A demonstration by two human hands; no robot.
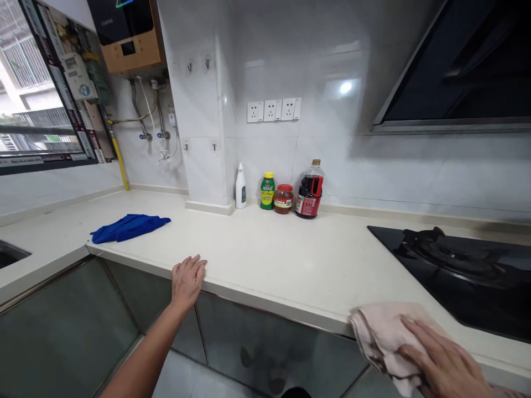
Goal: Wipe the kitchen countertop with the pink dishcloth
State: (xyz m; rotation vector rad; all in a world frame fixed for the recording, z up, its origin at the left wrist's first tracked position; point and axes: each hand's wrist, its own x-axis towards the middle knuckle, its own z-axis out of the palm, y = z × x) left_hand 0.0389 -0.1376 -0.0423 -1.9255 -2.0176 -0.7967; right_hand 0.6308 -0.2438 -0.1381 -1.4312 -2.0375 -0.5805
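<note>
My right hand [442, 362] presses flat on a pale pink cloth [379, 334] at the near edge of the cream countertop [282, 254], at the bottom right. The cloth is bunched and hangs slightly over the edge. My left hand [187, 279] rests on the counter's front edge further left, fingers together and pointing away from me, holding nothing. A blue cloth [128, 227] lies crumpled on the counter to the left of that hand, apart from it.
A black gas hob [460, 265] sits at the right, just behind the pink cloth. Against the tiled wall stand a white bottle [240, 188], a green-capped jar [267, 191], a red jar [284, 199] and a dark sauce bottle [310, 190]. A sink edge [10, 254] shows far left.
</note>
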